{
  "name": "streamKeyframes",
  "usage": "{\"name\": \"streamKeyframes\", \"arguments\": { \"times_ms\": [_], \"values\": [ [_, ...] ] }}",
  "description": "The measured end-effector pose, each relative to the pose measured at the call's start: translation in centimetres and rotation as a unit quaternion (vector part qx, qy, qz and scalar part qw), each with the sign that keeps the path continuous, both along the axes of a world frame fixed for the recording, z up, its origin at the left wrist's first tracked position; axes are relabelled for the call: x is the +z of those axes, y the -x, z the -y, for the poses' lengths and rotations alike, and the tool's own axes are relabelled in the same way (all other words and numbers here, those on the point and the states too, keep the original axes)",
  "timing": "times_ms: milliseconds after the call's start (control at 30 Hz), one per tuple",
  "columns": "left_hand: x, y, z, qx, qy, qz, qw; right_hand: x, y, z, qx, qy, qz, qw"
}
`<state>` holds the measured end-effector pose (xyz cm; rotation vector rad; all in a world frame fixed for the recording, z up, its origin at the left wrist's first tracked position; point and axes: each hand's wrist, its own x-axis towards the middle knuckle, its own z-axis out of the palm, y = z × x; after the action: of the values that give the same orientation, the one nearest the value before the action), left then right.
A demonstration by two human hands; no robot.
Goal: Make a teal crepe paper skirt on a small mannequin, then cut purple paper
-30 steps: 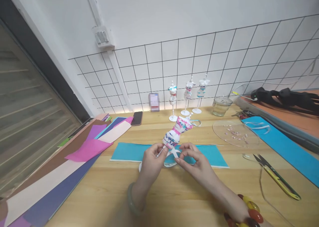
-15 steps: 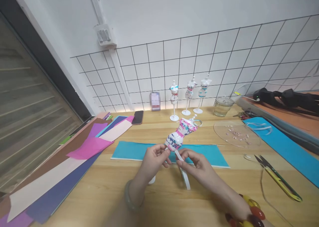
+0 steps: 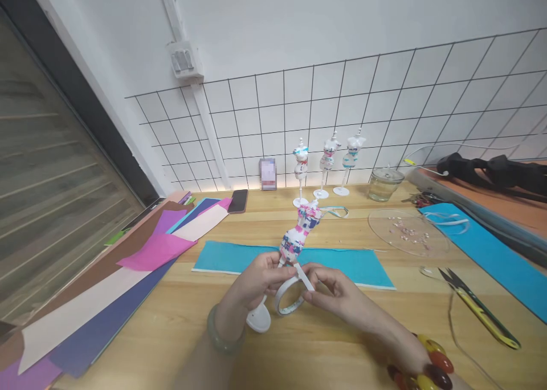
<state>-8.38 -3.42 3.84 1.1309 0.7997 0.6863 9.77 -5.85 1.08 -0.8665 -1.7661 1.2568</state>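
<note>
Form [image 3: 294, 243] tilted in L hand [image 3: 260, 279], fingers round stem; R hand [image 3: 335, 287] pinching tape [image 3: 305, 277] just below form; uneven pull cd prob. crease tape or twist form

A dark phone [image 3: 238, 202] lies near the wooden table's [image 3: 154, 344] back left corner, a small flat thing [image 3: 268, 173] with a blurry front stands at the back edge, a glass jar [image 3: 386, 186] sits toward the back right corner, and a white box [image 3: 184, 60] hangs on the wall [image 3: 342, 13].
</note>
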Motion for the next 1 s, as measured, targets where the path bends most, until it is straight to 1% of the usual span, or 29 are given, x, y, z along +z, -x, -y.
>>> {"name": "streamKeyframes", "arguments": {
  "times_ms": [200,300,400,467,533,633,700,867,1000],
  "values": [
    [-0.8,-0.3,0.1,-0.013,0.023,0.006,1.000,-0.2,0.2,-0.1,0.005,0.012,0.011,1.000],
    [-0.8,-0.4,0.1,-0.018,0.024,0.018,0.999,-0.4,0.1,-0.3,0.016,0.022,0.004,1.000],
    [-0.7,-0.3,0.0,-0.016,0.025,0.004,1.000,-0.5,-0.1,-0.5,0.012,0.029,0.000,1.000],
    [-0.7,-0.3,-0.1,-0.005,0.031,-0.011,0.999,-0.5,-0.2,-0.7,-0.008,0.027,-0.001,1.000],
    [-0.8,-0.4,-0.1,0.011,0.037,-0.018,0.999,-0.6,-0.4,-0.9,-0.053,0.023,-0.005,0.998],
    [-1.0,-0.6,0.0,0.032,0.039,-0.021,0.999,-0.7,-0.4,-0.9,-0.129,0.009,0.000,0.992],
    [-1.0,-0.7,0.2,0.040,0.035,-0.027,0.998,-0.5,-0.3,-0.7,-0.149,-0.009,0.007,0.989],
    [-0.8,-1.2,0.6,0.052,0.010,-0.051,0.997,0.0,0.2,0.1,-0.124,-0.076,0.036,0.989],
    [-0.5,-1.2,0.7,0.054,0.005,-0.073,0.996,0.0,0.2,0.0,-0.134,-0.100,0.041,0.985]
  ]
}}
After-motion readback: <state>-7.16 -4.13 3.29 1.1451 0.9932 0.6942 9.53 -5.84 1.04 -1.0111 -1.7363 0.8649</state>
